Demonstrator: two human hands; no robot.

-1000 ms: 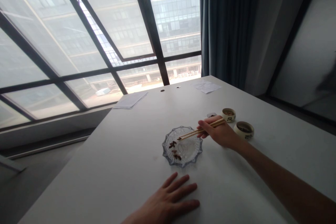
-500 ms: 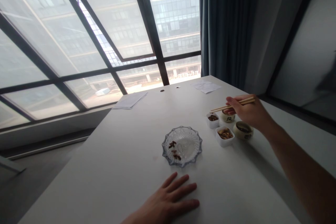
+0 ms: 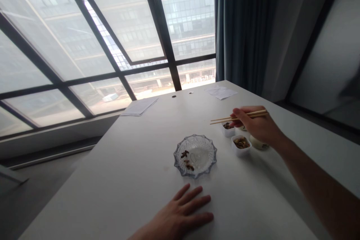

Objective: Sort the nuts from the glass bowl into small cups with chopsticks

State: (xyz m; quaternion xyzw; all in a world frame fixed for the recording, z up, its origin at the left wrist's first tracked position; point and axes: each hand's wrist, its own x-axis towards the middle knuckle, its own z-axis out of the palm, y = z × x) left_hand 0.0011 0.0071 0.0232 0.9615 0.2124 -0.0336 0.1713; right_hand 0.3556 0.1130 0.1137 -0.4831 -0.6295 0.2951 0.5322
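Observation:
My right hand (image 3: 250, 120) grips a pair of chopsticks (image 3: 218, 121), their tips pointing left above the table, a little apart; I see nothing between them. Below that hand are a small white tub (image 3: 228, 132) of dark brown pieces and a cream pot, mostly covered. Nearer to me, another white tub (image 3: 241, 151) holds tan-brown pieces, beside a second cream pot (image 3: 258, 143) partly behind my wrist. A scalloped glass dish (image 3: 209, 165) has several dark brown pieces (image 3: 188, 165) on its left side. My left hand (image 3: 185, 210) lies flat in front of the dish, fingers spread.
Paper sheets (image 3: 140, 107) lie at the table's far left edge, and crumpled paper (image 3: 222, 92) at the far right. Two small round holes are near the back edge. Beyond stand tall windows and a dark curtain (image 3: 242, 26).
My right hand has moved left with the chopsticks, their tips passing from over the far tub to open table. My left hand and the dish have stayed put.

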